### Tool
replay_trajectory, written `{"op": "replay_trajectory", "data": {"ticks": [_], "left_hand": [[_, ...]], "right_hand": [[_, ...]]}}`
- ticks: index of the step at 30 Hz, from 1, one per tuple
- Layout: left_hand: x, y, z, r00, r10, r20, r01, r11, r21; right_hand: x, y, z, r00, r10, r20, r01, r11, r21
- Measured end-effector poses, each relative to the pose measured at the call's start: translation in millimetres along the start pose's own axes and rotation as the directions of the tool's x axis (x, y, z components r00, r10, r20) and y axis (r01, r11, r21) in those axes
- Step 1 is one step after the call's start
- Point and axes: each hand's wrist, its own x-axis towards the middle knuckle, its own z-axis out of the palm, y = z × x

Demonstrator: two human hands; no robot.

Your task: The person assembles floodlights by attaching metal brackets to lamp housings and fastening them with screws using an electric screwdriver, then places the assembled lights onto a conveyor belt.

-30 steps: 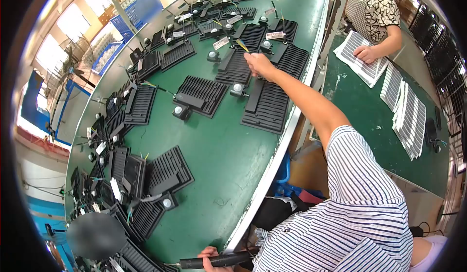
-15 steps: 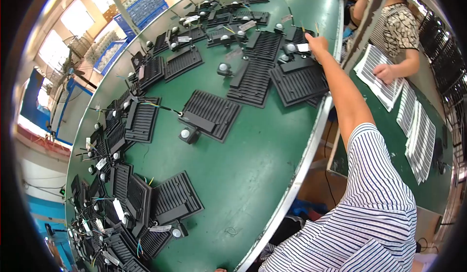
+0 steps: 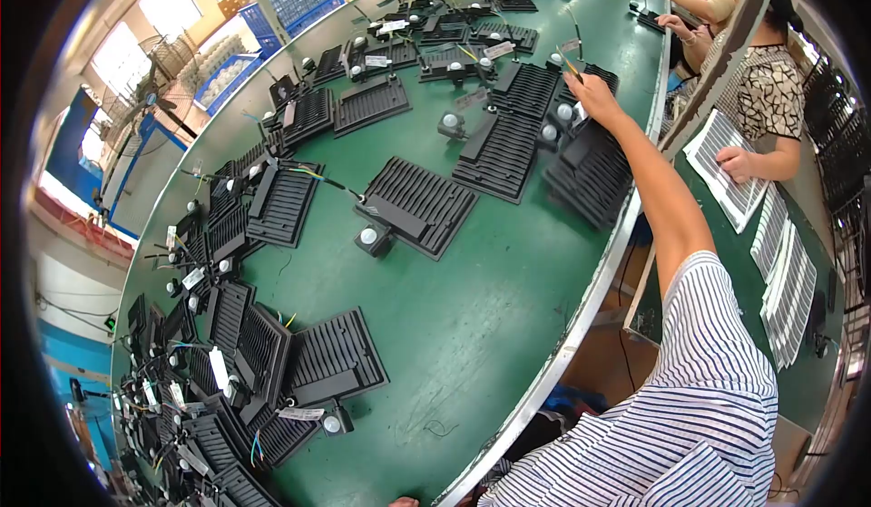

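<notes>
My right hand (image 3: 594,99) reaches to the far right of the green table, fingers closed round what looks like the cable of a black floodlight (image 3: 590,176). Yellowish wire ends stick out past the fingertips. This floodlight has a ribbed back and is blurred, close to the table's metal edge. White domed sensors (image 3: 549,132) show beside it. More ribbed floodlights (image 3: 504,149) lie just left of the hand. Of my left hand (image 3: 404,502) only a sliver shows at the bottom edge; its fingers are hidden.
A single floodlight (image 3: 417,208) lies mid-table. Several more crowd the left side, with loose wires and white labels. A metal rim (image 3: 581,326) borders the green table (image 3: 454,326). At right, a co-worker's hand (image 3: 739,164) rests on striped sheets (image 3: 726,167); other people sit beyond.
The floodlight by my right hand has shifted towards me along the table's edge, and a second sensor shows beside it. The view has also shifted, moving the other lamps rightward in the picture.
</notes>
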Motion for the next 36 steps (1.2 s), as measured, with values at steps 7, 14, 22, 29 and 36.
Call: {"op": "replay_trajectory", "data": {"ticks": [7, 14, 22, 29, 36], "left_hand": [[0.2, 3.3, 2.1, 0.995, 0.08, 0.054, -0.087, 0.988, 0.126], [-12.5, 30.9, 46.3, 0.991, -0.056, -0.119, 0.031, 0.978, -0.206], [-8.8, 21.8, 34.4, 0.999, 0.034, 0.001, -0.034, 0.982, -0.188], [-13.8, 43.1, 45.3, 0.996, 0.044, 0.076, -0.035, 0.993, -0.114], [1.6, 21.8, 29.7, 0.961, 0.198, 0.19, -0.149, 0.959, -0.242]], "right_hand": [[58.5, -87.1, 72.6, 0.999, -0.051, 0.012, 0.053, 0.951, -0.304], [83.3, -99.5, 110.8, 0.951, -0.017, 0.309, 0.126, 0.933, -0.337], [48.7, -117.2, 106.5, 0.94, -0.235, 0.248, 0.271, 0.955, -0.122], [-24.4, -223.9, 93.4, 0.726, -0.543, 0.421, 0.436, 0.838, 0.329], [-20.7, -316.3, 172.8, 0.614, -0.575, 0.541, 0.638, 0.765, 0.09]]}}
